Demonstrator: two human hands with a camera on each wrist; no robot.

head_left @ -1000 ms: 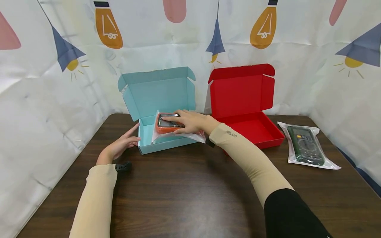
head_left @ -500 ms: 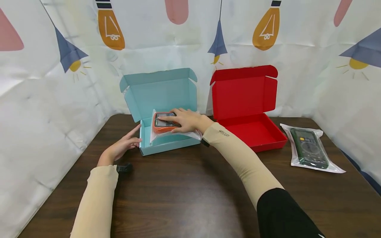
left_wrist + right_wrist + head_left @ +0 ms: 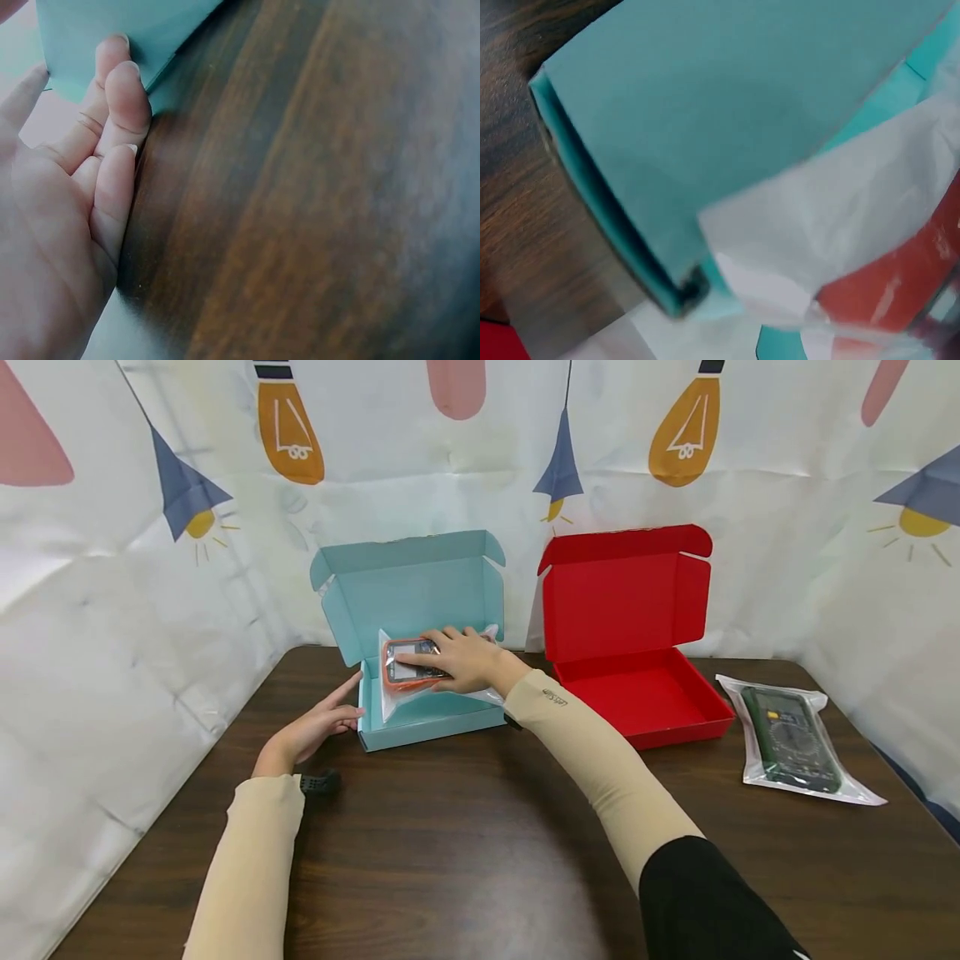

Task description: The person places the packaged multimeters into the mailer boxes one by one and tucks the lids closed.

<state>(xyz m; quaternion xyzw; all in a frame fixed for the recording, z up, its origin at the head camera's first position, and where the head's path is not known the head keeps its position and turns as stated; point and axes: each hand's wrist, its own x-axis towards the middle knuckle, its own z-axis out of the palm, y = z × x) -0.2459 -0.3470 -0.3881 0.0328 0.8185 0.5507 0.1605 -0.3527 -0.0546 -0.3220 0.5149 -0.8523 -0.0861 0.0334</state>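
Observation:
A light-blue cardboard box stands with its lid up near the back of the table. My right hand grips an orange-edged multimeter in a clear plastic bag from above, fingers and thumb across it, over the box's tray. The bag's right part reaches over the box's front wall in the right wrist view. My left hand touches the box's left side, its index finger stretched along the edge. In the left wrist view, the fingertips rest against the box's wall.
To the right, a red cardboard box stands with its lid up. Beyond it lies a dark green multimeter in a clear bag. The brown wooden table stretches in front, and a printed curtain hangs behind.
My right hand has moved the bagged multimeter left and lower into the box's tray. My left hand stays at the box's side. The whole view has shifted slightly.

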